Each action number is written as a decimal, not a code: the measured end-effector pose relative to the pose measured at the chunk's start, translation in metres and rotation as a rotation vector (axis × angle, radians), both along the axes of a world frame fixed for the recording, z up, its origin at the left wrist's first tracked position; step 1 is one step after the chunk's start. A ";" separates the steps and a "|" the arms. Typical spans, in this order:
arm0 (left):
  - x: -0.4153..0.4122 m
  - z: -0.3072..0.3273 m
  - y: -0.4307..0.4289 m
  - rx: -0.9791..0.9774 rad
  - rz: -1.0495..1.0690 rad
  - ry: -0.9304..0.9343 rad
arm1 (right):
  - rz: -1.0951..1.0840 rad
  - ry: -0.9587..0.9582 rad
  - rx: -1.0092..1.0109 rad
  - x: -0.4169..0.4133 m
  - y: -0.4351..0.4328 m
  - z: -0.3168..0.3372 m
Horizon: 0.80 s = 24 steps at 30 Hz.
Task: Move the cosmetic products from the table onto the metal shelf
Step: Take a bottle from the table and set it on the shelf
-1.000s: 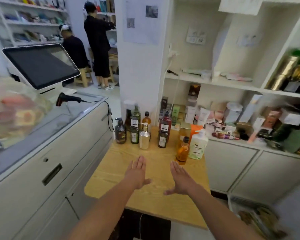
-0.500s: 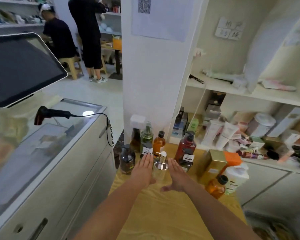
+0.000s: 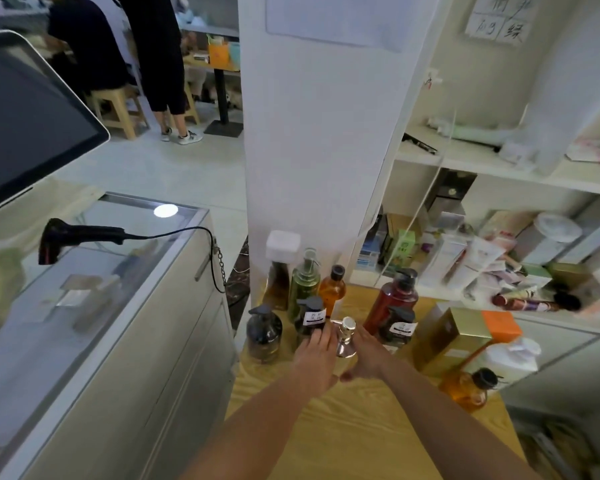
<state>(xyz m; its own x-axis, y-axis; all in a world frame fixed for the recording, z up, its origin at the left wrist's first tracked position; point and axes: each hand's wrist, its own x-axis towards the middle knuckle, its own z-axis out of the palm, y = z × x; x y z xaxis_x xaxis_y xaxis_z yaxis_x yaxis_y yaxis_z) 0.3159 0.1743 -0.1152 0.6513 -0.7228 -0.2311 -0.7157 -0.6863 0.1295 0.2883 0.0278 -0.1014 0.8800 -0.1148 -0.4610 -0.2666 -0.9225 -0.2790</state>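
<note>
I see my left hand (image 3: 317, 355) and right hand (image 3: 369, 356), fingers straight and unclenched, flanking the silver pump bottle (image 3: 346, 336) on the wooden table (image 3: 361, 431), its body hidden between my palms, so I cannot tell whether they touch it.

The cosmetic products are kept upright at the far end of the wooden table (image 3: 343, 431). At the back, a brown bottle (image 3: 280, 284) with a white square cap, a green pump bottle (image 3: 305, 282) and an amber bottle (image 3: 333, 291) are lined up. In front of them, a smoky grey pump bottle (image 3: 264, 334), a dark labelled bottle (image 3: 310, 318) and a metallic pump bottle (image 3: 346, 339) are set. To the right are seen a red pump bottle (image 3: 395, 299), a gold box (image 3: 454, 337), an orange box (image 3: 501, 325), a white pump bottle (image 3: 511, 358) and a round amber bottle (image 3: 466, 393).
</note>
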 end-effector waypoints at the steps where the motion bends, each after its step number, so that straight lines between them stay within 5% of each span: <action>1: 0.000 -0.001 0.000 -0.001 0.005 0.028 | -0.030 0.008 0.029 0.002 0.000 -0.001; 24: -0.022 -0.009 0.003 -0.089 0.083 0.146 | -0.131 -0.084 0.073 -0.037 0.021 0.003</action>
